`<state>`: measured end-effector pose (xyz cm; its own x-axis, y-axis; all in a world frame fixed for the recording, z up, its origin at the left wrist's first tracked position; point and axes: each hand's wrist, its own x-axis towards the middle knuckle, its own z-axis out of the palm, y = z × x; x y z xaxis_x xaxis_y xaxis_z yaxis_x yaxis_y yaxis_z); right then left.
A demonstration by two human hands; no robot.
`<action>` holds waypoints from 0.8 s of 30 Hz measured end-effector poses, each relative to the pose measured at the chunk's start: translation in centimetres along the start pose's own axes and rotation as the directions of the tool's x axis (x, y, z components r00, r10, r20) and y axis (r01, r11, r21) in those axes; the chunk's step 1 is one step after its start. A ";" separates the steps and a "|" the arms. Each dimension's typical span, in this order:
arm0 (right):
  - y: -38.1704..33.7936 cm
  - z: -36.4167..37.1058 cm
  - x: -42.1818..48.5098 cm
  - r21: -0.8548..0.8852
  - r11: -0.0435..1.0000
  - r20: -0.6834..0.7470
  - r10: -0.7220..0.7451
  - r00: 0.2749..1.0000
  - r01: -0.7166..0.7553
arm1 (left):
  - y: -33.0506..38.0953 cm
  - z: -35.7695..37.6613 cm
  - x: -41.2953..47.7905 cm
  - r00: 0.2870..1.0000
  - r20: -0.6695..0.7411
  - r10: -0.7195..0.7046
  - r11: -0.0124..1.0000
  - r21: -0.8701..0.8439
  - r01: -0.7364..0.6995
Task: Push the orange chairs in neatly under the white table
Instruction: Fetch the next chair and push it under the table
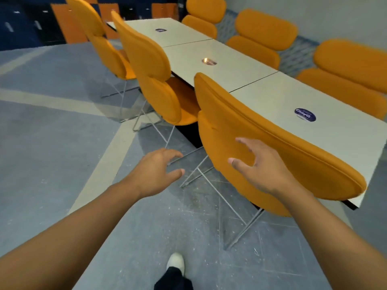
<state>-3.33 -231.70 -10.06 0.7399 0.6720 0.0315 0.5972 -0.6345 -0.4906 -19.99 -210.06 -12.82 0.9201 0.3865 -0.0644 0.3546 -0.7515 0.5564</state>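
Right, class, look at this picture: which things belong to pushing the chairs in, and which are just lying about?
Belong to the job: nearest orange chair, middle orange chair, furthest orange chair on this side, white table, left hand, right hand.

Just about: purple sticker, blue lockers, white shoe.
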 end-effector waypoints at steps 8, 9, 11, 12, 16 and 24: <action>0.9 -4.2 5.0 -0.044 0.998 -0.198 0.030 0.980 -0.040 | 4.0 -2.2 11.4 0.972 -0.034 0.231 0.972 -0.036 -0.232; 1.3 -4.7 5.5 -0.066 0.996 -0.214 0.044 0.976 -0.059 | 4.5 -2.4 12.8 0.965 -0.039 0.260 0.965 -0.032 -0.261; 2.0 -5.3 6.1 -0.117 0.987 -0.221 0.082 0.972 -0.109 | 5.3 -2.5 14.8 0.950 -0.029 0.312 0.950 -0.019 -0.313; 2.4 -5.5 6.4 -0.147 0.979 -0.216 0.108 0.970 -0.142 | 5.8 -2.5 15.9 0.940 -0.017 0.340 0.940 -0.009 -0.340; 3.6 -5.7 6.7 -0.188 0.947 -0.145 0.236 0.961 -0.261 | 7.1 -2.5 19.3 0.922 0.040 0.386 0.920 0.056 -0.388; 4.7 -4.5 6.7 -0.264 0.857 -0.182 0.407 0.895 -0.443 | 7.0 -1.7 25.5 0.851 0.191 0.489 0.836 0.174 -0.520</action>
<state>5.81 -231.92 -8.21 0.9616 0.2741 -0.0126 0.2658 -0.9421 -0.2046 5.66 -204.53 -9.19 0.9882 -0.1413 0.0591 -0.1531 -0.9223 0.3550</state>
